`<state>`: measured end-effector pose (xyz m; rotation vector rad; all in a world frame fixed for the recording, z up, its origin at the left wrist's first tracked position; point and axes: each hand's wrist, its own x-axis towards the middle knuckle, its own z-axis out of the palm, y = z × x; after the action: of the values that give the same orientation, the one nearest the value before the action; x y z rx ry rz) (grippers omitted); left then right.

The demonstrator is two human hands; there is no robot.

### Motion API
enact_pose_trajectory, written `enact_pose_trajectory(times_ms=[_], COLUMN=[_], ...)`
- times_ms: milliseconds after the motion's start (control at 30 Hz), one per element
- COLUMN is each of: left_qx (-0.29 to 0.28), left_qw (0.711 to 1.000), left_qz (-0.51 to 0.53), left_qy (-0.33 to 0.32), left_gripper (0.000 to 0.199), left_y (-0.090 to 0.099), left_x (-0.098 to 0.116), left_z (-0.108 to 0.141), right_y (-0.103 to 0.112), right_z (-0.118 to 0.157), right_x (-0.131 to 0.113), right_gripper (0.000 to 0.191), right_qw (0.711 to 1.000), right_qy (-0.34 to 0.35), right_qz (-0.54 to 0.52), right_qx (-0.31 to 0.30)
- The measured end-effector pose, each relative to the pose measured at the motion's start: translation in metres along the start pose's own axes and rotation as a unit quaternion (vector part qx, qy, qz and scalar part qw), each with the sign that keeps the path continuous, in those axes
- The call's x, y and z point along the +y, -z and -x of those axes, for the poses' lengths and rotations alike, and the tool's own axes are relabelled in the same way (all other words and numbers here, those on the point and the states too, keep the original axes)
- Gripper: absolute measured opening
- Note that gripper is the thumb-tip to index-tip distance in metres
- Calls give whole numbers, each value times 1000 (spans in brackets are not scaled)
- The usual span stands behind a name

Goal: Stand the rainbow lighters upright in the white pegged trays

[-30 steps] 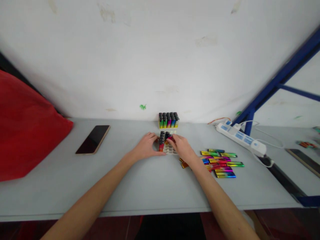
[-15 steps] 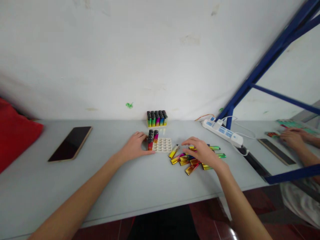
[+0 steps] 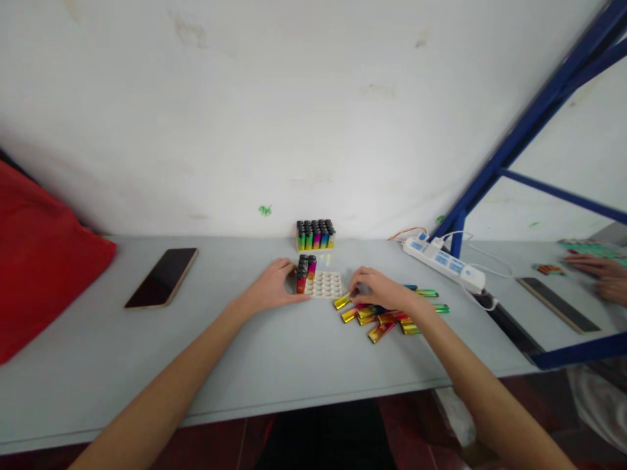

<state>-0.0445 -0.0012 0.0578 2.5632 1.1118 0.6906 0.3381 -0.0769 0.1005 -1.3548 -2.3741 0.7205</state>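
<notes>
My left hand [image 3: 275, 286] curves around the left end of a white tray with rows of round holes [image 3: 325, 284], thumb along the near side and fingers at the far side. Several black-topped lighters [image 3: 302, 277], red to purple, stand upright in the tray's left columns. My right hand [image 3: 378, 287] is closed at the top end of a yellow lighter [image 3: 343, 301], just right of the tray; its fingertips partly hide it. Beneath and beside that hand lies a loose pile of shiny yellow, red and green lighters [image 3: 379, 333].
A full tray of upright lighters [image 3: 316, 235] stands by the wall. To the left lie a phone [image 3: 161, 277] and a red bag [image 3: 44, 261]. On the right are a white power strip [image 3: 443, 261] with cables, a blue metal frame [image 3: 490, 163] and another person's hands [image 3: 600, 271].
My right hand has come left and down from over the pile and closed on the yellow lighter nearest the tray. My left hand stays at the tray. The view has shifted slightly.
</notes>
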Motion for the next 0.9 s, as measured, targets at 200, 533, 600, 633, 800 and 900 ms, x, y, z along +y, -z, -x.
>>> enact_pose_trajectory(times_ms=[200, 533, 600, 633, 800, 900], left_qx=[13, 2, 2, 2, -4, -8], left_qw=[1000, 1000, 1000, 1000, 999, 999], left_qz=[26, 16, 19, 21, 36, 40], left_qy=[3, 9, 8, 8, 8, 10], left_gripper=[62, 60, 59, 58, 54, 56], left_y=[-2, -2, -2, -2, -1, 1], left_x=[1, 0, 1, 1, 3, 3], left_z=[1, 4, 5, 5, 6, 6], right_y=[0, -46, -56, -61, -78, -79], right_z=[9, -64, -70, -71, -63, -60], right_x=[-9, -73, -79, -80, -84, -84], right_gripper=[59, 74, 74, 74, 73, 71], right_qw=[950, 838, 854, 864, 916, 925], right_qy=[-72, -61, -72, -81, -97, -114], right_qz=[-287, -511, -488, -470, -311, -248], right_qx=[100, 182, 163, 162, 236, 263])
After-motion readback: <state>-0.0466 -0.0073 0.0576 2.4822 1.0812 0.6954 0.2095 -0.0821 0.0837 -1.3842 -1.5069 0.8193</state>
